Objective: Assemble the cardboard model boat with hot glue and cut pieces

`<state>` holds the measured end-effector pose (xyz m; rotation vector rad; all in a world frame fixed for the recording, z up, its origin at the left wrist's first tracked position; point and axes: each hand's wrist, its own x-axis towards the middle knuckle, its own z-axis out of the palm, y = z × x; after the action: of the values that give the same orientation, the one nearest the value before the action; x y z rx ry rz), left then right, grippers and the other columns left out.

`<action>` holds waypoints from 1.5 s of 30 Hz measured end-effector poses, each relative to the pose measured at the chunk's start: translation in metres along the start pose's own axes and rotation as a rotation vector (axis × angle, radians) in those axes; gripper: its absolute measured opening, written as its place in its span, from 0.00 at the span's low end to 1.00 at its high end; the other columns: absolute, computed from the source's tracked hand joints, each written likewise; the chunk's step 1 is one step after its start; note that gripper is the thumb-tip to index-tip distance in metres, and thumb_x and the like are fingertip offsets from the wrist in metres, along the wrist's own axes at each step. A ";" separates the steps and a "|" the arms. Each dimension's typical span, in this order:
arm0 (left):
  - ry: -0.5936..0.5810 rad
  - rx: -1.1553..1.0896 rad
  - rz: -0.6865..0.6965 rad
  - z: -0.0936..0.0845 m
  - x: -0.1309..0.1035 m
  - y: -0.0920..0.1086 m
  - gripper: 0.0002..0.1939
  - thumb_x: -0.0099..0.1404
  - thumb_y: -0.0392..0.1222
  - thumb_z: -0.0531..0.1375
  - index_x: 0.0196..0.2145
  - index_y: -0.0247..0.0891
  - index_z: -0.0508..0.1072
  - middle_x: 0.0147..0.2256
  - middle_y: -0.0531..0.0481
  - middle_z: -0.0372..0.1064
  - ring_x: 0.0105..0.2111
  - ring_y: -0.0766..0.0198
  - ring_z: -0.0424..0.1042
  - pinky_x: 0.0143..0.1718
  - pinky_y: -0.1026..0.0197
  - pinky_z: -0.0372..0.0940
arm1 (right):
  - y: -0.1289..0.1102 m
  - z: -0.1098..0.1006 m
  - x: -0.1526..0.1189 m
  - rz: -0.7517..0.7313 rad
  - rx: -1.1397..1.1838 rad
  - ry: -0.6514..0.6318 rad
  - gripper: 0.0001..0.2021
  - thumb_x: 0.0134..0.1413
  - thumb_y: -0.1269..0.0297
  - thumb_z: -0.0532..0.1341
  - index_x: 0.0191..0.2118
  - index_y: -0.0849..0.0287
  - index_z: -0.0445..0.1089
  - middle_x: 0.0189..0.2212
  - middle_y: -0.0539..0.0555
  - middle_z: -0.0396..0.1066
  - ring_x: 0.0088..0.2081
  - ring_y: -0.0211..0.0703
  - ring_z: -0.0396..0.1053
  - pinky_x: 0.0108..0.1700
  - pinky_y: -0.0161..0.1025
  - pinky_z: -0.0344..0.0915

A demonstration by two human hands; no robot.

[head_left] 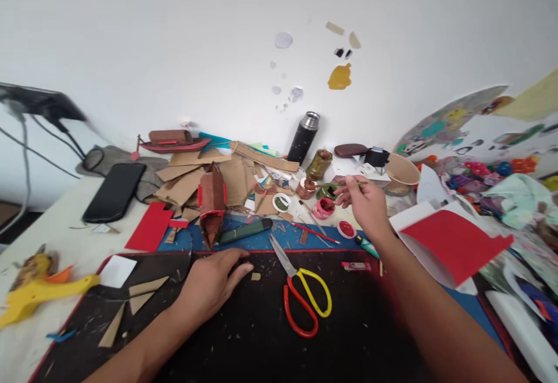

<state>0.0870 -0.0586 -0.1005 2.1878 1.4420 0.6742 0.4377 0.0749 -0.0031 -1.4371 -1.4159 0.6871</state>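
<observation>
Paintbrush (361, 183) is partly hidden by the right hand (364, 201) gripping it.

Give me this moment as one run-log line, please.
left hand: on black mat | right hand: holding thin stick near open red jar | scissors: mostly on mat | brown model: beyond left hand

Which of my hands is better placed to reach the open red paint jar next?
Right, most likely: your right hand is beside the red paint jar, though it seems to hold a thin stick. Your left hand rests on the black mat, clearly farther from the jar.
</observation>
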 end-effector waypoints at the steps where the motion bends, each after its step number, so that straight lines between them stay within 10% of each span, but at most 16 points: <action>1: 0.002 0.007 0.002 0.000 0.000 0.000 0.20 0.79 0.56 0.54 0.48 0.42 0.79 0.44 0.46 0.86 0.43 0.53 0.85 0.46 0.56 0.76 | 0.001 0.001 0.000 -0.005 -0.006 -0.002 0.32 0.59 0.29 0.64 0.38 0.60 0.77 0.28 0.57 0.81 0.21 0.41 0.75 0.21 0.34 0.70; 45: 0.014 0.027 -0.013 0.002 -0.001 -0.003 0.24 0.79 0.60 0.52 0.47 0.43 0.81 0.44 0.47 0.86 0.43 0.52 0.86 0.45 0.56 0.77 | 0.002 0.002 -0.016 0.001 0.026 0.022 0.30 0.62 0.31 0.61 0.40 0.58 0.74 0.28 0.55 0.80 0.22 0.43 0.76 0.22 0.35 0.69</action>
<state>0.0860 -0.0588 -0.1038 2.1958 1.4792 0.6704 0.4345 0.0607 -0.0094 -1.4210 -1.3850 0.6857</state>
